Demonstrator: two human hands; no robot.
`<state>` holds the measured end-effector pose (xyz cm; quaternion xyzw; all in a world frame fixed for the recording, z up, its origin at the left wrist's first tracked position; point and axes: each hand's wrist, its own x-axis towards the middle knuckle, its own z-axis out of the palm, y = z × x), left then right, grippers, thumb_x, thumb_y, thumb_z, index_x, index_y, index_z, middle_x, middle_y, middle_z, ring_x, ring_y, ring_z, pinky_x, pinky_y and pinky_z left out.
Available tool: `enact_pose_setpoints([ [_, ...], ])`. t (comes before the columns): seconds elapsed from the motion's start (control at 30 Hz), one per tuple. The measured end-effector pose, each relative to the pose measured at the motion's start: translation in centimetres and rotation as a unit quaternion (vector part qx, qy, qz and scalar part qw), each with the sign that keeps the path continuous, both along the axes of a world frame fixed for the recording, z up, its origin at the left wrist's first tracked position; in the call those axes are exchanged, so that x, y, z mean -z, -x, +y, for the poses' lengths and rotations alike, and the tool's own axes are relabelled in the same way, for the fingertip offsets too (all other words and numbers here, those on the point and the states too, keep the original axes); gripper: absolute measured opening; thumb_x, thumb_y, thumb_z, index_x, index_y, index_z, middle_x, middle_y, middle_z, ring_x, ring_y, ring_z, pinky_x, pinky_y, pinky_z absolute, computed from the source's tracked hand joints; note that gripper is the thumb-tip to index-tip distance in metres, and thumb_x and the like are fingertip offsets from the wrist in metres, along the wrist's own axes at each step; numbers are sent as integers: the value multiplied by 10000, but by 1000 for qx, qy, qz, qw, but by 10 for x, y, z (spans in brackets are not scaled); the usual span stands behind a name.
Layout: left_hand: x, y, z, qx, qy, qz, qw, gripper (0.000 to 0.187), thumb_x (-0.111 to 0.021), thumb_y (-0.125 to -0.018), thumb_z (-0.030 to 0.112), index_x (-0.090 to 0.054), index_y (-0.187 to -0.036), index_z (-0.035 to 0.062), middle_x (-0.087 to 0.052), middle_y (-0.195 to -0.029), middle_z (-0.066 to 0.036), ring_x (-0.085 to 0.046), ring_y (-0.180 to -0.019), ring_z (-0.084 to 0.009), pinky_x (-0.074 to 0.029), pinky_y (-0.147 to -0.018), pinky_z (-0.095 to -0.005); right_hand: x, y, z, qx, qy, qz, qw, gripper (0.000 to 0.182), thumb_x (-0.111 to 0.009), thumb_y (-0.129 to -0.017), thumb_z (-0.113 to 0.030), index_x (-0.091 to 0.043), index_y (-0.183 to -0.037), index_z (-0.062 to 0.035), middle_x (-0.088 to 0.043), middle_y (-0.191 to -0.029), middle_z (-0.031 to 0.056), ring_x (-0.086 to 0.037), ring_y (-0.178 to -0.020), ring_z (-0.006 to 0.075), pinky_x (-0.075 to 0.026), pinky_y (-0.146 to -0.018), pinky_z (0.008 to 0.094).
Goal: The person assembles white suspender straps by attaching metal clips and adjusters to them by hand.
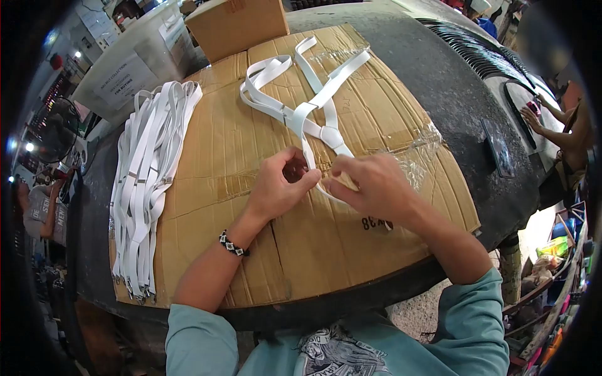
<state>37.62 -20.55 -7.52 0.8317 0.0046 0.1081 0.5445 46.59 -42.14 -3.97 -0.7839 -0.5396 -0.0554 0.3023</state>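
A pair of white suspenders (323, 95) lies spread on a flattened cardboard sheet (213, 144), its straps crossing and looping at the far side. A white joining patch (331, 136) sits where straps meet, just beyond my hands. My left hand (280, 186) is closed, thumb and finger pinching one strap near the sheet's middle. Close to its right, my right hand (379, 186) is curled closed around the same strap, which bends beneath its fingers. The right fingertips partly hide the strap's end. To the left lies a bundle of white suspenders (145, 172) with metal clips at the near end.
Behind the bundle stands a translucent plastic bin (119, 81) with paper labels. A cardboard box (237, 25) is at the back. On the dark table (439, 81) lie a phone (498, 149) and rows of black strips (467, 47). Another person's hands (533, 119) work at right.
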Motion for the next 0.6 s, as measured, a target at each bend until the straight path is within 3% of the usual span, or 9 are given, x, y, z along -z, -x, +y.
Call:
enact_pose_setpoints([
  [0.17,0,0,-7,-18,27,13,999,261,-764,-958,224,-669,-1047,-2,-697,-879,-3,-601,-779,-49,-495,-696,-248,1,-1,-1,17,36,-55,998,491,-733,-907,-506,-698,-1076,-47,-718,-743,183,-713,-698,383,-544,-644,479],
  [0.3,-2,0,-11,-7,42,4,999,237,-754,-950,172,-677,-1082,-10,-689,-885,1,-588,-767,-39,-485,-668,-244,3,6,2,16,70,-16,997,516,-720,-913,-520,-670,-1119,-49,-718,-748,189,-719,-709,386,-554,-652,489],
  [0.43,5,-1,-4,30,110,16,993,313,-731,-934,100,-655,-1210,-25,-719,-1039,-42,-655,-926,-88,-532,-825,-278,7,6,3,11,80,-58,995,461,-700,-941,-454,-645,-1072,-16,-703,-713,178,-716,-670,365,-551,-610,471],
  [0.53,2,1,-3,43,153,24,987,356,-725,-927,70,-636,-1256,-35,-722,-1109,-60,-671,-1010,-120,-536,-899,-303,7,9,3,10,49,-73,996,428,-711,-932,-410,-634,-1044,-4,-697,-697,165,-711,-650,352,-548,-600,460],
  [0.6,-2,2,-3,29,122,25,992,350,-728,-931,64,-636,-1253,-37,-722,-1112,-61,-675,-1009,-128,-539,-892,-306,1,10,2,12,55,-77,995,421,-718,-927,-383,-641,-1075,4,-702,-711,158,-714,-657,337,-548,-595,451],
])
